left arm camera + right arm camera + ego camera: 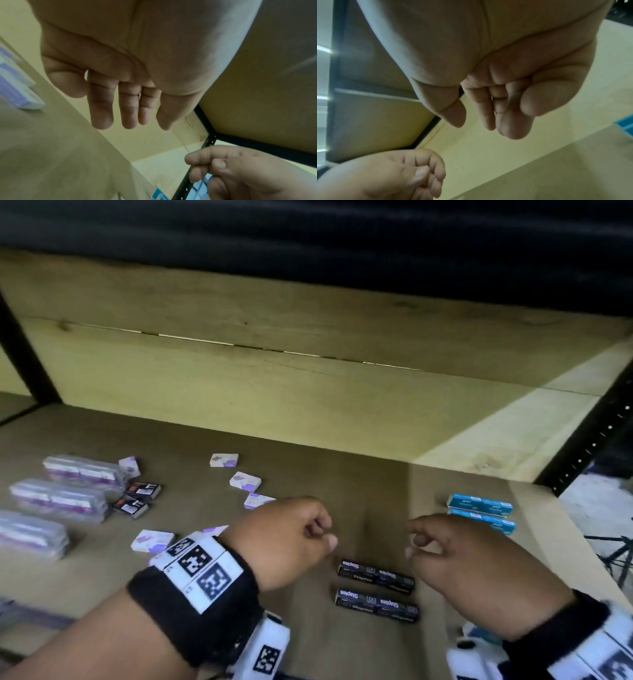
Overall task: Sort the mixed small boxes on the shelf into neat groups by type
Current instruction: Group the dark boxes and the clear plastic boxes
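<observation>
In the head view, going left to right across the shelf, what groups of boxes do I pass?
Clear-wrapped purple packs → small black boxes → loose white-and-purple boxes → black Staples boxes → blue boxes. Both hands hover over the middle, holding nothing.

1. Left hand (284, 539): bare.
2. Left wristband (191, 607): black fabric carrying white blocks (202, 563) printed with black square-pattern markers.
3. Right hand (476, 570): bare.
4. Right wristband (555, 642): black, with similar white marker blocks (613, 659).
</observation>
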